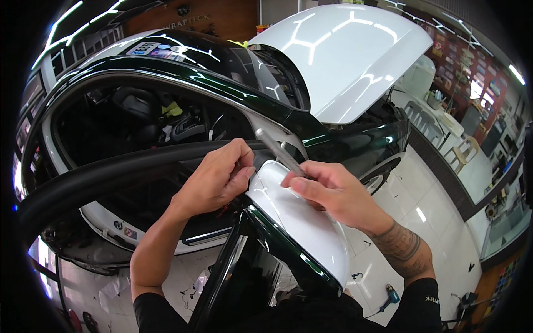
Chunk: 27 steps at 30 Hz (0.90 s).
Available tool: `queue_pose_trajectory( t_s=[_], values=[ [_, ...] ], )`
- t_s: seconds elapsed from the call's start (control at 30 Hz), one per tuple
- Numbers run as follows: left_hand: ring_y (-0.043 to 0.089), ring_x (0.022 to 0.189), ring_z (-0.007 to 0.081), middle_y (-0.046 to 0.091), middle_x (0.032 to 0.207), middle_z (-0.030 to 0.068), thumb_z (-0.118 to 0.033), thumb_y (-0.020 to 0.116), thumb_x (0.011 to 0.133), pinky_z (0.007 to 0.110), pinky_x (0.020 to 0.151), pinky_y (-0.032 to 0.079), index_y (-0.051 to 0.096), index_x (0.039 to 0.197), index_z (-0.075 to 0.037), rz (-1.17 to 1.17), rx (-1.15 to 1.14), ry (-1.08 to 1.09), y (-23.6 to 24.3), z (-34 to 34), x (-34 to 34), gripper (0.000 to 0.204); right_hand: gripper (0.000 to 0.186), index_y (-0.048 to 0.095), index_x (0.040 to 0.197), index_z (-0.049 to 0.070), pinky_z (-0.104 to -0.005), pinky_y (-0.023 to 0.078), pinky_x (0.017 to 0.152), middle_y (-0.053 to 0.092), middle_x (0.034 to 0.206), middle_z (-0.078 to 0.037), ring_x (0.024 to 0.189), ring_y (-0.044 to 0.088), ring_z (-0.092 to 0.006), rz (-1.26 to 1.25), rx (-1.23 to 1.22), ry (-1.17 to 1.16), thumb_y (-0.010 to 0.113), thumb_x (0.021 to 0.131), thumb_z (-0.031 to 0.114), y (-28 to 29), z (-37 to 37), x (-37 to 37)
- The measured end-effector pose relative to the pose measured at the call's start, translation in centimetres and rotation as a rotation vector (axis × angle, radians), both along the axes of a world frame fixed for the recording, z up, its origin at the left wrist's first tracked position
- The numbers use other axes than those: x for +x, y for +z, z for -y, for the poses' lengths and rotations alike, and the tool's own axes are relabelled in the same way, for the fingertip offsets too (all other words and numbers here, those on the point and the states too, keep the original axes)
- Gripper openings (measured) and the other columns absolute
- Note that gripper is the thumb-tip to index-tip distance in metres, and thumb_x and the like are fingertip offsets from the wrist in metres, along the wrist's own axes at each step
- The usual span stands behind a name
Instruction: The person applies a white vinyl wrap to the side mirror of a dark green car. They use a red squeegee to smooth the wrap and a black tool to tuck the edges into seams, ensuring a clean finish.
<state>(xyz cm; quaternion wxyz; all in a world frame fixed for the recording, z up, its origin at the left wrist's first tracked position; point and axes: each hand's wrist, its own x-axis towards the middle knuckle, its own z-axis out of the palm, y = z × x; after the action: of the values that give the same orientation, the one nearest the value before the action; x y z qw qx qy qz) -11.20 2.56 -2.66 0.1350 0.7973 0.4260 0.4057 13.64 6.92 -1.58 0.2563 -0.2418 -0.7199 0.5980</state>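
My right hand (333, 191) is closed around a slim silver tool (277, 151) that looks like a snap-off craft knife, its long end pointing up and left. Below that hand lies a glossy white curved panel (297, 222), bordered by a dark green painted edge (283, 251). My left hand (219, 176) has its fingers curled and pinched together at the panel's upper left edge. What those fingers hold, if anything, is too small to make out. The two hands are apart, with the panel's upper end between them.
A dark green car (222, 77) stands ahead, its white hood (344, 61) raised. A black curved frame (111, 175) sweeps across the left. On the tiled floor lies a teal heat gun (392, 295). Plastic chairs (463, 152) stand at the right.
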Motion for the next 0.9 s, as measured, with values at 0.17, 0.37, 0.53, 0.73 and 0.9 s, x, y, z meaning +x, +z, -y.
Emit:
queue_pose_trajectory(
  t_s=[0.17, 0.37, 0.53, 0.73, 0.9],
  values=[
    [0.047, 0.073, 0.0207, 0.05, 0.085, 0.0082, -0.008, 0.058, 0.089, 0.031, 0.069, 0.042, 0.049, 0.094, -0.001, -0.042, 0.15, -0.018, -0.9, -0.5, 0.1, 0.013, 0.027, 0.071, 0.093, 0.001, -0.0194, 0.026, 0.049, 0.054, 0.069, 0.006, 0.055, 0.034, -0.001, 0.26, -0.124, 0.162, 0.072, 0.093, 0.028, 2.5, -0.8, -1.7],
    [0.053, 0.072, 0.0259, 0.053, 0.085, 0.0108, -0.005, 0.06, 0.092, 0.036, 0.069, 0.045, 0.047, 0.099, -0.002, -0.004, 0.18, -0.104, -1.7, -0.5, 0.1, 0.014, 0.021, 0.066, 0.096, -0.001, -0.019, 0.026, 0.045, 0.06, 0.073, 0.002, 0.05, 0.036, -0.0017, 0.151, -0.315, 0.332, 0.065, 0.097, 0.02, 2.5, -0.7, -1.4],
    [0.058, 0.07, 0.0244, 0.057, 0.082, 0.0097, -0.001, 0.06, 0.093, 0.034, 0.067, 0.049, 0.047, 0.1, -0.002, 0.038, 0.101, -0.128, -2.0, -0.7, -0.3, 0.015, 0.024, 0.061, 0.093, 0.003, -0.0192, 0.036, 0.045, 0.065, 0.075, -0.004, 0.047, 0.049, -0.0043, 0.18, -0.284, 0.272, 0.059, 0.101, 0.025, 5.2, 0.0, 0.4],
    [0.054, 0.068, 0.0158, 0.056, 0.076, 0.0075, 0.0, 0.06, 0.093, 0.028, 0.064, 0.045, 0.049, 0.097, -0.001, 0.181, -0.182, -0.113, -0.9, -0.5, -0.3, 0.012, 0.024, 0.057, 0.095, 0.002, -0.0186, 0.038, 0.044, 0.067, 0.083, -0.009, 0.053, 0.057, -0.0077, 0.037, -0.258, 0.254, 0.057, 0.102, 0.025, 4.4, -1.2, 0.4],
    [0.048, 0.068, 0.0133, 0.054, 0.075, 0.0063, -0.002, 0.059, 0.094, 0.027, 0.063, 0.042, 0.049, 0.096, -0.001, 0.219, -0.171, -0.038, -0.8, -0.5, 0.4, 0.01, 0.024, 0.054, 0.091, 0.004, -0.0196, 0.039, 0.044, 0.068, 0.105, -0.021, 0.064, 0.066, -0.0137, -0.33, -0.315, 0.117, 0.055, 0.103, 0.025, 1.7, -2.5, -2.7]
  ],
)
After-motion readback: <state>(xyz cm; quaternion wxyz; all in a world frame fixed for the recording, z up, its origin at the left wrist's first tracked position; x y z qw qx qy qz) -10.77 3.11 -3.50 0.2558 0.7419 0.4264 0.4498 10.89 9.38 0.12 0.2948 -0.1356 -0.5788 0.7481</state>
